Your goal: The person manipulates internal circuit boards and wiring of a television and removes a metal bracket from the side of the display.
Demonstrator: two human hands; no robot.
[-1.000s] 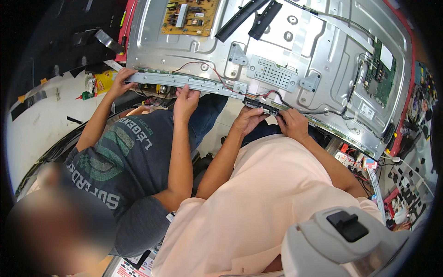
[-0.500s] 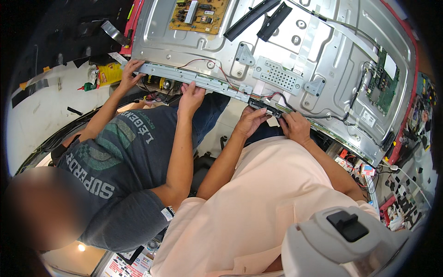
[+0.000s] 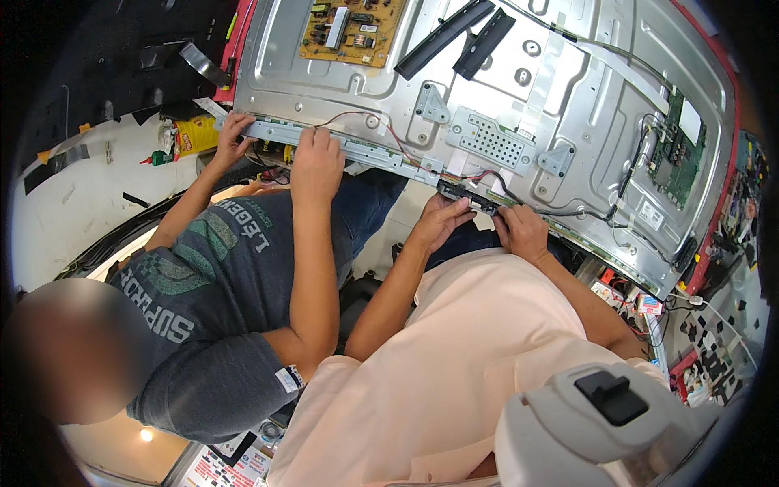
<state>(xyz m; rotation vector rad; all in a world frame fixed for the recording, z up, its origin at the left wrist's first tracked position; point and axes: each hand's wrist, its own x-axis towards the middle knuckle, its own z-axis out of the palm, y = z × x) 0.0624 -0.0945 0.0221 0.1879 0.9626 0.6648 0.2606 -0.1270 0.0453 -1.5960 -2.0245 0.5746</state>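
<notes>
The metal back of a flat-screen TV [image 3: 381, 105] lies in front of me. At its near edge, my left hand [image 3: 442, 221] pinches a narrow black plastic piece [image 3: 469, 197] between thumb and fingers. The right end of that same piece is in the curled fingers of my right hand [image 3: 522, 230]. Thin red and black wires [image 3: 497, 180] run across the panel close to it. A long grey metal strip [image 3: 357, 148] lies along the edge to the left, and a co-worker's two hands [image 3: 318, 166] are on it.
Two black plastic covers [image 3: 442, 36] lie on the panel near a yellow-brown circuit board [image 3: 353, 32]. A green board [image 3: 680, 154] sits at the right. To my left stands a co-worker in a dark shirt [image 3: 235, 268]. A yellow bottle [image 3: 196, 135] is beyond the strip's left end.
The co-worker's nearer hand has shifted up and left and turned over, knuckles now above the metal strip. My hands keep nearly the same place on the black plastic piece.
</notes>
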